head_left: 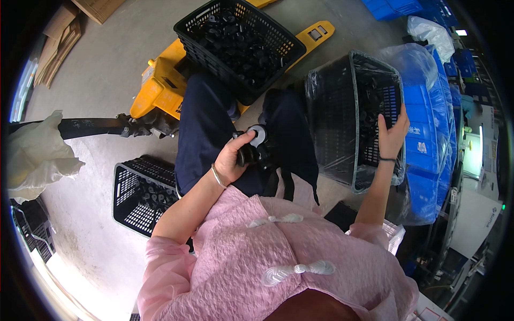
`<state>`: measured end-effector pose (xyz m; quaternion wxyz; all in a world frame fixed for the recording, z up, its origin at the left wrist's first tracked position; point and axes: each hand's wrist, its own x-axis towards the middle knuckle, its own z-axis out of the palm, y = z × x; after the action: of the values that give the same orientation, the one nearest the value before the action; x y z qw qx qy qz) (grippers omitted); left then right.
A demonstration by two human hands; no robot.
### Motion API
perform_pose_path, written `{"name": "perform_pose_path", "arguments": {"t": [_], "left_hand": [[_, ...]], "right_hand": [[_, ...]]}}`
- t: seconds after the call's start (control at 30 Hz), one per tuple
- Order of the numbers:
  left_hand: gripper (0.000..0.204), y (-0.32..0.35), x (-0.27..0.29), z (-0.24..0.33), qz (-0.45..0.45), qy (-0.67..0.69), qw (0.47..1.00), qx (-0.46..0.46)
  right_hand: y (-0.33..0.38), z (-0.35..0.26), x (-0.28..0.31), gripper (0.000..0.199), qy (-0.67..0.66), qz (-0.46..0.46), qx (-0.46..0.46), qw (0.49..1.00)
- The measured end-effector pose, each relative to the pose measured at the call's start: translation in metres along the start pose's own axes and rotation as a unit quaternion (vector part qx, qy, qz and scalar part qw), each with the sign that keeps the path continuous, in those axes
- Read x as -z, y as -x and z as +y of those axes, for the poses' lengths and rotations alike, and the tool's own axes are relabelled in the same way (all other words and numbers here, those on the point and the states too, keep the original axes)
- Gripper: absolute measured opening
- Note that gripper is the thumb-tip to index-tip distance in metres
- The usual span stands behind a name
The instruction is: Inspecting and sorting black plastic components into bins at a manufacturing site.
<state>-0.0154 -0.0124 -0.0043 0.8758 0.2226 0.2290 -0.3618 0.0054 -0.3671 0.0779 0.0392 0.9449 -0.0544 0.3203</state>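
My left hand (234, 159) is closed round a few small black plastic parts (261, 143) above my lap, the thumb resting by a round grey disc on one of them. At the right, my right hand (393, 135) reaches to the opening of a black crate (354, 112) wrapped in clear film. Its thumb and fingers are spread, with the fingers along the crate's right rim. Inside that crate lie dark parts (369, 101), partly in shadow. I cannot make out anything in the right hand.
In front of my knees a black crate (184, 33) full of similar black parts stands on a yellow pallet jack (160, 88). Another black crate (122, 187) with parts sits at the left. Film-wrapped blue bins (420, 139) stand at the right. Flattened cardboard (59, 45) leans at the far left.
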Motion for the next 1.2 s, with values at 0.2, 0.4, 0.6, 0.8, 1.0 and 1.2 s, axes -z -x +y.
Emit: {"name": "perform_pose_path", "arguments": {"t": [0.2, 0.4, 0.6, 0.8, 1.0, 1.2], "left_hand": [[0.021, 0.000, -0.007, -0.003, 0.025, -0.010, 1.000, 0.010], [0.024, 0.002, 0.000, -0.003, 0.010, 0.008, 1.000, -0.018], [0.030, -0.002, 0.004, -0.001, 0.031, 0.024, 0.999, -0.009], [0.038, 0.002, -0.006, 0.002, -0.004, -0.020, 1.000, 0.000], [0.039, 0.001, 0.001, 0.002, -0.022, -0.006, 1.000, -0.002], [0.037, -0.003, -0.001, 0.001, -0.027, -0.007, 1.000, 0.005]], "right_hand": [[0.020, -0.147, 0.045, 0.037, -0.444, -0.300, 0.130, 0.834], [0.055, -0.192, 0.018, 0.059, -0.363, -0.315, 0.198, 0.854], [0.060, -0.182, 0.007, 0.053, -0.390, -0.287, 0.167, 0.859], [0.047, -0.160, 0.002, 0.035, -0.705, -0.445, -0.257, 0.488], [0.058, -0.141, -0.021, 0.034, -0.838, -0.371, -0.397, 0.047], [0.055, -0.140, -0.019, 0.033, -0.855, -0.349, -0.384, -0.026]]}}
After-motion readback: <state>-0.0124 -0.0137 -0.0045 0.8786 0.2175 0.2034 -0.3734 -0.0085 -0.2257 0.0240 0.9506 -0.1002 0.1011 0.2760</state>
